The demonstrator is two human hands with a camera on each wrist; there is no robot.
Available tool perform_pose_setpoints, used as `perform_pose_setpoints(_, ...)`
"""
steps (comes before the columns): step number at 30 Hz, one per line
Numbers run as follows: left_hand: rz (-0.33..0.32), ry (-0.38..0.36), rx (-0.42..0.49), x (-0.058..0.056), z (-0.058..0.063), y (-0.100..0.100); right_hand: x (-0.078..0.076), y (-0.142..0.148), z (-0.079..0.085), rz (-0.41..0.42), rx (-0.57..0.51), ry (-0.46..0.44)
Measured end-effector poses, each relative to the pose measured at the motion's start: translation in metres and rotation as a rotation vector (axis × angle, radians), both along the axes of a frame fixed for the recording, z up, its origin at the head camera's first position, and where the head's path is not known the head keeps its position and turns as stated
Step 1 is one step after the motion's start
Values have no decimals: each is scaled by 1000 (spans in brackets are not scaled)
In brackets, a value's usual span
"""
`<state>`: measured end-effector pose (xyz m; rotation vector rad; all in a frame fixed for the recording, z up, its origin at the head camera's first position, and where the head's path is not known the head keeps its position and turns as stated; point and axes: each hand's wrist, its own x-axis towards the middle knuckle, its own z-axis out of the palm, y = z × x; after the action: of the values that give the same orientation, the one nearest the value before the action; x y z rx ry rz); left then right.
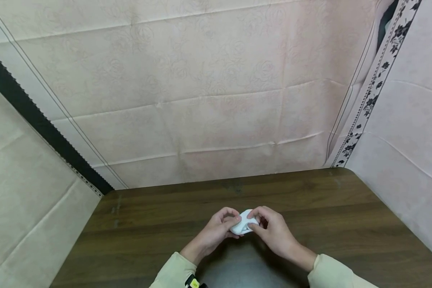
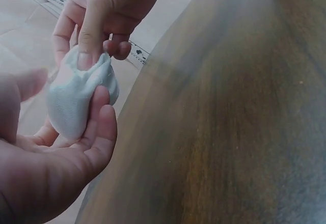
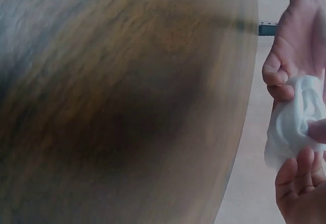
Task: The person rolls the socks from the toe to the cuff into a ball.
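Note:
A balled-up white sock [image 1: 240,225] of fine knit is held between both hands over the wooden table. My left hand [image 1: 216,229] grips its left side, fingers curled beneath and along it; in the left wrist view the left thumb stands off the knit. From the other side my right hand [image 1: 275,232] pinches the sock, its thumb pushed into a fold at the opening. The left wrist view shows the sock [image 2: 71,99] bunched into a rounded pouch. In the right wrist view, loose folds of the sock [image 3: 293,127] show around the right thumb.
The dark brown wooden table [image 1: 158,212] has rounded far corners. Pale creased cloth [image 1: 201,100] hangs beyond it, with more cloth at both sides, one bearing a black floral border [image 1: 369,104]. A dark watch [image 1: 192,282] is on the left wrist.

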<state>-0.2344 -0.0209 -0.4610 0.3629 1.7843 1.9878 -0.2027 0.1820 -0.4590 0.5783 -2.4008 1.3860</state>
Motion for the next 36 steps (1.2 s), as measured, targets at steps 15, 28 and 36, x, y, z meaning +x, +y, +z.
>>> perform_pose_setpoints(15,-42,22,-127,3,4,3,-1,-4,-3,-57,150,187)
perform_pose_setpoints(28,56,54,-205,0,2,1,-6,-2,2,-10,52,57)
perform_pose_setpoints(36,120,36,-145,-4,-3,0,-6,-2,4,-19,-32,-211)
